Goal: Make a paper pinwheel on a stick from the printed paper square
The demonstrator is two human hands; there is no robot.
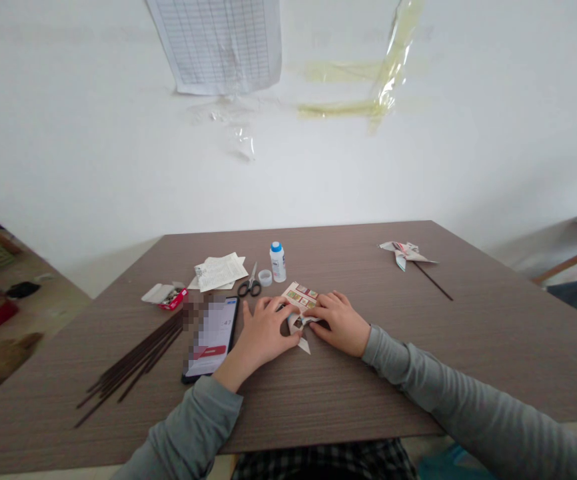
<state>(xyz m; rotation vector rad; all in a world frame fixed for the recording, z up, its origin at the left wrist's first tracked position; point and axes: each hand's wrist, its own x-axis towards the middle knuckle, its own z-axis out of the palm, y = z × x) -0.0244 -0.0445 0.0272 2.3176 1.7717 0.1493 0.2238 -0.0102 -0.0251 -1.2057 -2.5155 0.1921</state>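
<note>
Both my hands are on a partly folded paper pinwheel, cut from printed paper, near the middle of the table. From its left side my left hand holds it, thumb at the near edge and fingers bent over the paper. My right hand pinches a folded flap at the centre from the right. The fingers cover part of the paper, and one pointed corner sticks out towards me. Just beyond my left hand lie black-handled scissors. A phone with a lit screen lies beside my left wrist.
Behind the scissors stand a white bottle with a blue cap and a small translucent cup. Printed papers, a small open red-and-white box and several dark sticks lie left. Another pinwheel on a stick lies right.
</note>
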